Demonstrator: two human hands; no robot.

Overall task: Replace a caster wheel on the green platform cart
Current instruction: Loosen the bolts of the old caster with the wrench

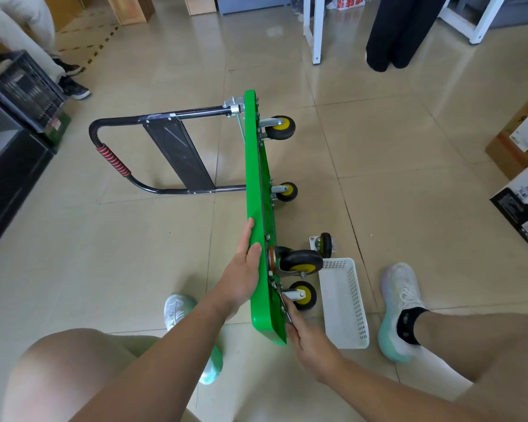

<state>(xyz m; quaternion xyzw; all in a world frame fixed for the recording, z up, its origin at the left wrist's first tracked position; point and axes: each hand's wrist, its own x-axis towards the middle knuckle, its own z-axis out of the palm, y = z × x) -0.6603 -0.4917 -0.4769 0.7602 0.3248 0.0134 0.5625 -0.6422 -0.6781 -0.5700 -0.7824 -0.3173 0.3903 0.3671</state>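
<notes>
**Cart on its edge, a hand on each face**

The green flat-decked platform cart [255, 184] stands on its long edge on the beige tiled floor [378, 147]. The left hand [241, 278] lies flat against the deck's top face, fingers straight, gripping nothing. Across the deck from it, the right hand [308, 339] curls round a slim silvery metal tool [285, 306] that reaches the underside beside the nearest yellow-hubbed black caster wheel [302, 295]. Just right of that hand sits a white perforated plastic basket [345, 303]. Beyond the basket, a loose black caster [324, 245] lies on the floor.
</notes>
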